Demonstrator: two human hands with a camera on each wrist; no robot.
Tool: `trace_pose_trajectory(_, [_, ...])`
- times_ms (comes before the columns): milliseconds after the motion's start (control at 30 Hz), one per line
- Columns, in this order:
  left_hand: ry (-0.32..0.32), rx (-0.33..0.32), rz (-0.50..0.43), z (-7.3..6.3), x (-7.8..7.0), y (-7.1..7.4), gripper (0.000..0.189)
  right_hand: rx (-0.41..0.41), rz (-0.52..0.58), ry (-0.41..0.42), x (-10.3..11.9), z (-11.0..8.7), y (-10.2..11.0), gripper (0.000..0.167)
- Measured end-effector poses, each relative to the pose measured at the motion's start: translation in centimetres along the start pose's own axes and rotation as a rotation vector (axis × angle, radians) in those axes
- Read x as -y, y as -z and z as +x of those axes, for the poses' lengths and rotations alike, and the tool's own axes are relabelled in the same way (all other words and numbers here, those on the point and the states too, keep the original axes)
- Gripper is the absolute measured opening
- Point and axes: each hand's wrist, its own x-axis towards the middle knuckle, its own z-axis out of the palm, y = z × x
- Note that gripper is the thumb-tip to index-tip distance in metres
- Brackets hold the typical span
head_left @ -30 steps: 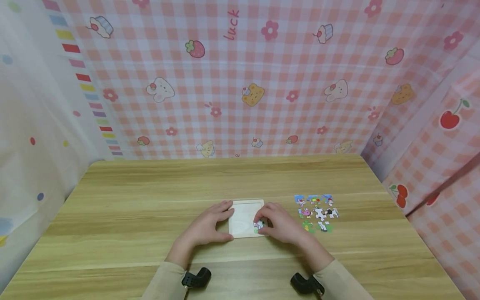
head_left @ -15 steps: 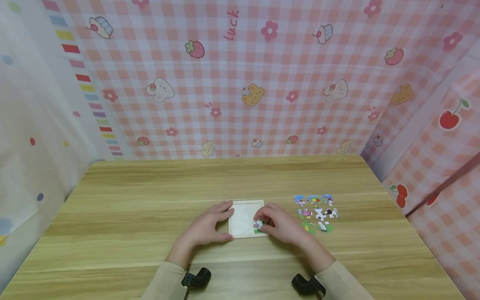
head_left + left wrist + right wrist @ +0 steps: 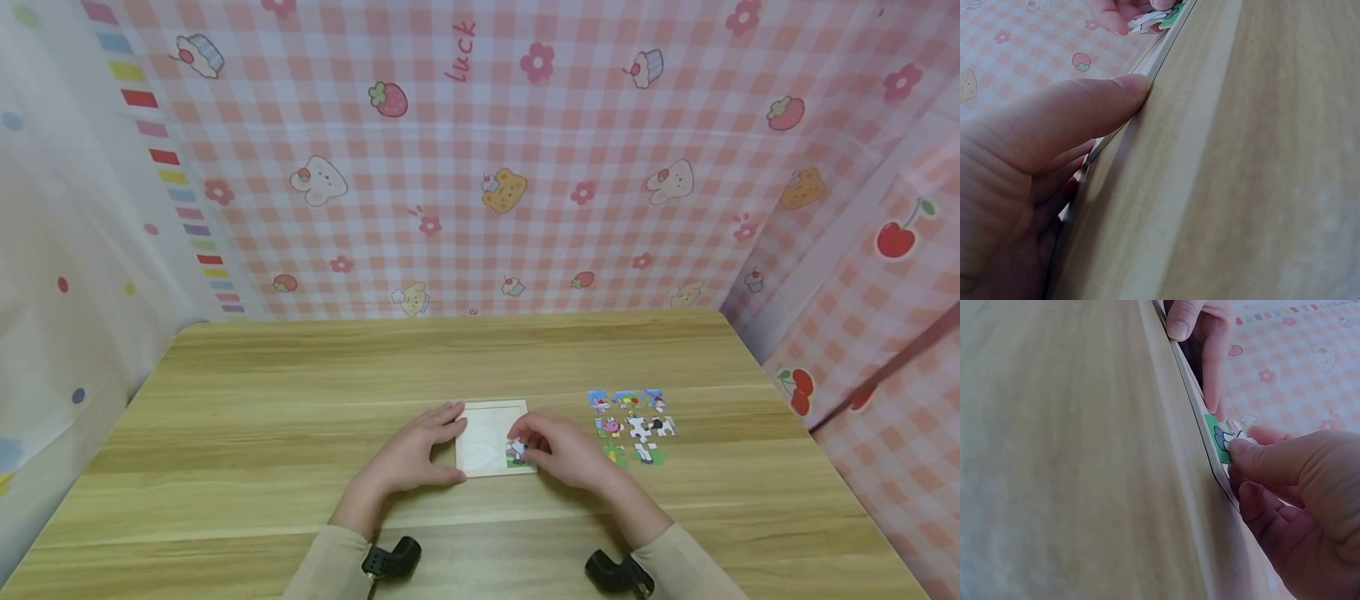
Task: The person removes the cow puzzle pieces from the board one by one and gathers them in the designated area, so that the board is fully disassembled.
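A small pale wooden puzzle tray (image 3: 483, 425) lies on the table in front of me. My left hand (image 3: 412, 450) holds its left side, thumb at the near corner and fingers at the far corner. In the left wrist view the thumb presses against the tray's near edge. My right hand (image 3: 561, 446) pinches a jigsaw piece (image 3: 514, 452) between thumb and fingers at the tray's near right corner. Green and white show on that piece (image 3: 1220, 439) in the right wrist view; the fingers hide part of it.
Several loose jigsaw pieces (image 3: 639, 428) lie in rows on the wooden table (image 3: 300, 375), right of the tray and close beyond the right hand. A pink checked curtain (image 3: 450, 167) hangs behind the table. Black wrist cameras sit on both wrists.
The jigsaw piece has turned slightly and now sits squarer in the tray's near right corner, with more of it showing. The right fingers shifted a little; the left hand stayed in place.
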Motion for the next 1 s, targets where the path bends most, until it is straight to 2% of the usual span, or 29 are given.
trace_pose_trajectory(233, [0.002, 0.001, -0.001, -0.1, 0.1, -0.1, 0.077, -0.021, 0.049, 0.004, 0.0, -0.2, 0.1, 0.019])
trace_pose_trajectory(533, [-0.004, 0.004, 0.008, -0.1, 0.0, 0.0, 0.077, -0.089, 0.116, 0.062, -0.9, -1.3, 1.0, 0.02])
trace_pose_trajectory(767, [-0.007, 0.006, 0.009, 0.0, 0.0, 0.0, 0.077, -0.133, 0.049, 0.027, -1.9, -2.8, 2.4, 0.022])
trace_pose_trajectory(1000, [-0.011, 0.005, 0.017, 0.0, 0.1, 0.1, 0.077, -0.18, 0.04, -0.013, -3.1, -4.4, 3.6, 0.024])
